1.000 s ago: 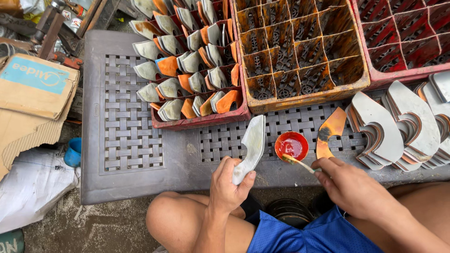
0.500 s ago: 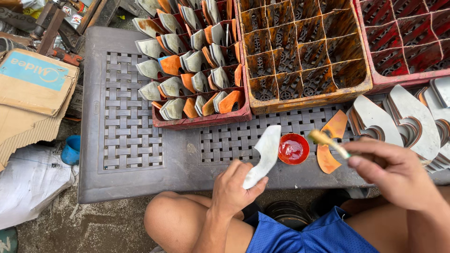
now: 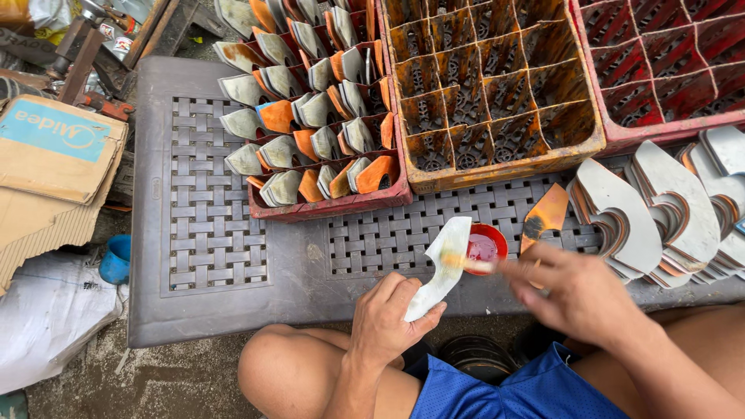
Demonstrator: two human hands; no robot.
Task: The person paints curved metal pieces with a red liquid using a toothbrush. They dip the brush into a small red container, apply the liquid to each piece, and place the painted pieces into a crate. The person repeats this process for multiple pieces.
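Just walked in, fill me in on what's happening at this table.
A seated person is painting curved metal pieces. The left hand holds up one pale piece, while the right hand brings a small brush, blurred with motion, against it above a little dish of red paint. One orange-coated piece lies beside the dish. A stack of unpainted pieces sits at the right, and a red crate behind holds many coated ones.

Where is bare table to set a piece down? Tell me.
The woven table top is bare left of the red crate of pieces, and in a strip between that crate and the left hand. It is crowded at right: the paint cup, right hand and stacked metal pieces.
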